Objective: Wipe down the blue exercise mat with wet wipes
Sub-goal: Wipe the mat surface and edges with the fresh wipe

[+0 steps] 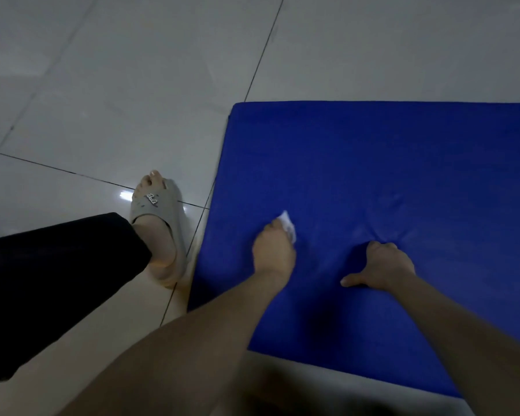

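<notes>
One wet wipe [288, 226], white, thin and crumpled, pinched in the left grip [272, 250] and jutting ahead of its fingers. One blue exercise mat [403, 163], padded, smooth, rectangular, lying under both grips on the glossy tiled floor [132, 85]. Right grip [385, 265] clenched, empty, denting the padding.

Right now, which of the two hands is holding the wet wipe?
The left hand: a white wipe sticks out from its grip. The right hand holds no wipe and only presses, fingers curled, into the blue mat.
</notes>
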